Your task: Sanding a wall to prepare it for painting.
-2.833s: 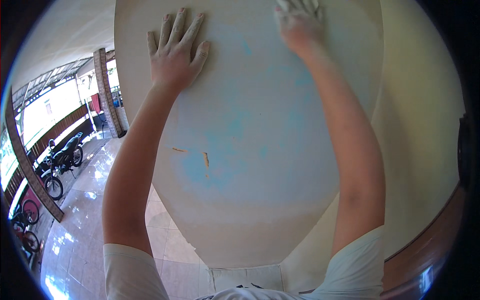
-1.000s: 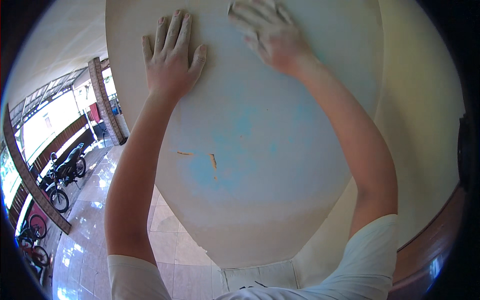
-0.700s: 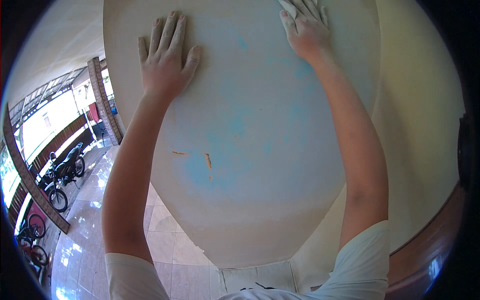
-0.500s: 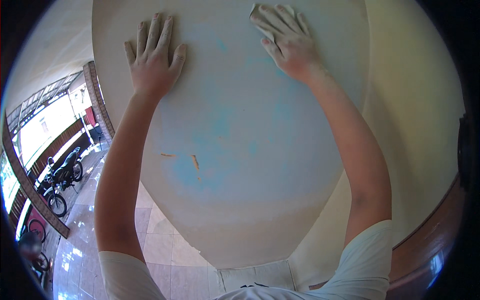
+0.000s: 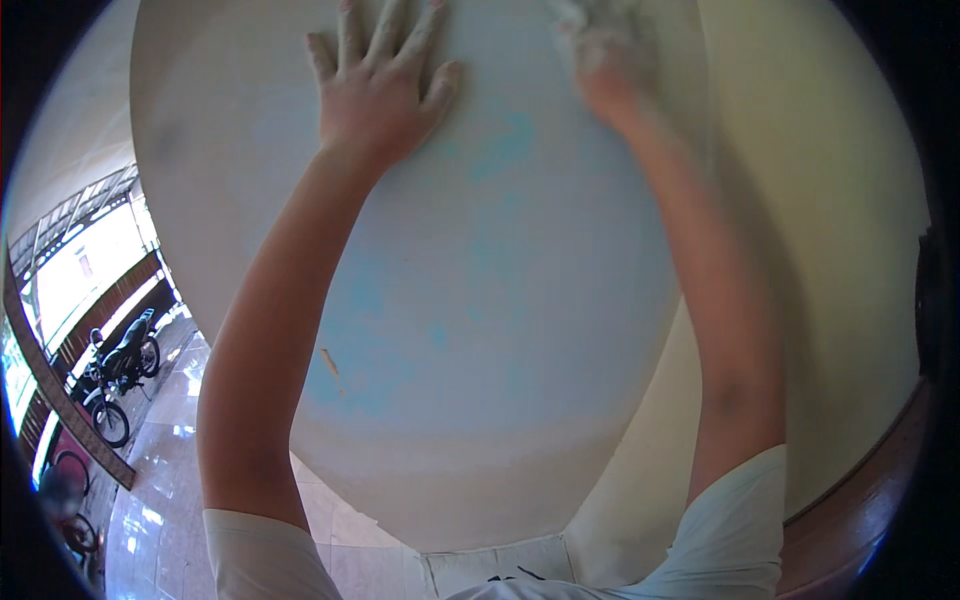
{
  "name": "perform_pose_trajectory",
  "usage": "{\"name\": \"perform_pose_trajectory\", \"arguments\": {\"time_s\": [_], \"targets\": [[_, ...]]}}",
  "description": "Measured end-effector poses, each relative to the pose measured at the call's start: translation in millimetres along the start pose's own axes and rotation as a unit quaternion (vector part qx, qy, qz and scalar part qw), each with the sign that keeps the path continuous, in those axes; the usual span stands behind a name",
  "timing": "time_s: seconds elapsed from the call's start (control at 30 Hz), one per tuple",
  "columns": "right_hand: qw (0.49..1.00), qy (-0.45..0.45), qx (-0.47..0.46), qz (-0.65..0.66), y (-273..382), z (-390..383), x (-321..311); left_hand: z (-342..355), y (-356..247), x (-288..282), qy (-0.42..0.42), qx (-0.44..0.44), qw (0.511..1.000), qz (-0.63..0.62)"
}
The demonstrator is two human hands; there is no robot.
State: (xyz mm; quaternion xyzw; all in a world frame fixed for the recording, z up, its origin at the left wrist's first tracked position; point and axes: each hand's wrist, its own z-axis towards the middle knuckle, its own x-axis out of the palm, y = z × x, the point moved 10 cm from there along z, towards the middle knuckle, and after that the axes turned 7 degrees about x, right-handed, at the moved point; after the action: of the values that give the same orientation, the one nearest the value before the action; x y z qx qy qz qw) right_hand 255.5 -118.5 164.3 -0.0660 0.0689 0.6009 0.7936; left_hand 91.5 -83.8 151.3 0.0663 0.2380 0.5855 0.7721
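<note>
A pale grey wall (image 5: 520, 330) with patches of light blue showing through stands before me. High on it, my left hand (image 5: 378, 100) lies flat with its fingers spread, holding nothing. Whitish dust coats the fingers. My right hand (image 5: 612, 70), smeared by motion, is at the upper right of the wall. A pale sheet, apparently sandpaper (image 5: 568, 14), is pressed under its fingers against the surface. The sheet's edge is blurred and mostly covered by the hand. Below, near my left forearm, a small brown gouge (image 5: 331, 368) marks the wall.
A yellowish wall (image 5: 810, 180) meets the grey one at the right. Brown wooden furniture or trim (image 5: 850, 520) is at the lower right. Shiny floor tiles (image 5: 160, 500) extend at the left, with a parked motorcycle (image 5: 122, 370) and a bicycle (image 5: 75, 500) beyond.
My view has shifted, so the wall marks appear farther left and lower. The left hand appears farther right and higher, still flat. The right hand has moved up and right and is now blurred.
</note>
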Motion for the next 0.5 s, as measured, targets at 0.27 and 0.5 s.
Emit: {"name": "perform_pose_trajectory", "arguments": {"time_s": [0.27, 0.5], "targets": [[0.982, -0.019, -0.108, 0.151, -67.5, 26.0, -2.1, 39.6, -62.9, -5.7, -0.003, 0.032, 0.999, -0.016], [0.993, -0.007, 0.099, 0.057, -96.2, 28.3, 4.6, 46.7, -66.1, -8.1, -0.014, 0.035, 0.999, 0.002]]}}
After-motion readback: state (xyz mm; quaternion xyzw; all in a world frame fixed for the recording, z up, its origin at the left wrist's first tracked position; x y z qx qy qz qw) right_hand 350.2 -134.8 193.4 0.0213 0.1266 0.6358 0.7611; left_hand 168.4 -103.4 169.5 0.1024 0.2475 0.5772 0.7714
